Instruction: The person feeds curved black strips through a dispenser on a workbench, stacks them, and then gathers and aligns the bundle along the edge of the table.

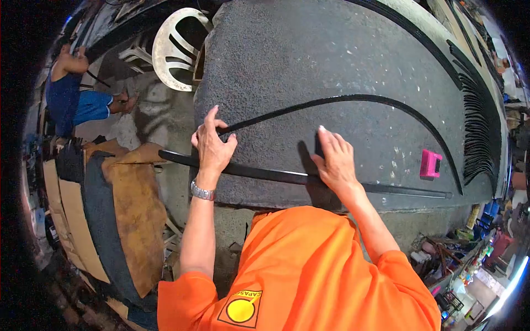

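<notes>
A long, thin black strip (353,98) arches over the dark table, its left end at my left hand (214,146), whose thumb and fingers are spread around that end. Whether the fingers pinch it I cannot tell. Nearer my body lies a straighter, shiny black strip (265,173), running beneath my left wrist and past my right hand. My right hand (335,160) hovers over or rests by this strip with its fingers extended and nothing visible in them. The watch (202,191) sits on my left wrist.
A pink object (430,164) lies at the table's right. Many curved black strips (479,127) are stacked along the right edge. A white plastic chair (167,49) stands beyond the left edge of the table (265,55). Farther left is another person (69,99). Brown sheets (135,209) lie lower left.
</notes>
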Motion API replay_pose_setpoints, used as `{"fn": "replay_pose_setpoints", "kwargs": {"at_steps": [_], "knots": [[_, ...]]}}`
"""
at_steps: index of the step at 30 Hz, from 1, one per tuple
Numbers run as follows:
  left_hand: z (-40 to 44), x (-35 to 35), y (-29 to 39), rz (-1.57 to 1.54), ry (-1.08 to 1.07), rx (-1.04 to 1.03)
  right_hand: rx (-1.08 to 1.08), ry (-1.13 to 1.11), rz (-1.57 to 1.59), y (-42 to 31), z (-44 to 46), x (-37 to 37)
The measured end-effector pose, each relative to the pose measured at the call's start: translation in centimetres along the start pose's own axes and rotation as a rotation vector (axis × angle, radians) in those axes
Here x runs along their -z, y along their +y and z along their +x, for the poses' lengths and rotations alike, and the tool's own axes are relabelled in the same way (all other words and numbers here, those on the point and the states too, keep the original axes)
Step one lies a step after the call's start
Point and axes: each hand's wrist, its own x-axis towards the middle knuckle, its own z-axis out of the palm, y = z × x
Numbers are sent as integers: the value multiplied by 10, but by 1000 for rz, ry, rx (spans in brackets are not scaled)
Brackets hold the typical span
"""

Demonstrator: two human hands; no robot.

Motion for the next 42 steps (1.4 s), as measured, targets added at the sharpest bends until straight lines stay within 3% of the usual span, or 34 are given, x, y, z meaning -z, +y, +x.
{"fn": "replay_pose_setpoints", "kwargs": {"at_steps": [7, 15, 42], "knots": [[-19, -15, -6, 20, 68, -155, 84, -40, -96, -24, 57, -35], [-20, -22, -4, -48, 66, -154, 109, -134, -115, -45, 52, -28], [-27, -35, 5, -162, 115, -208, 175, -106, -240, -57, 77, -41]]}}
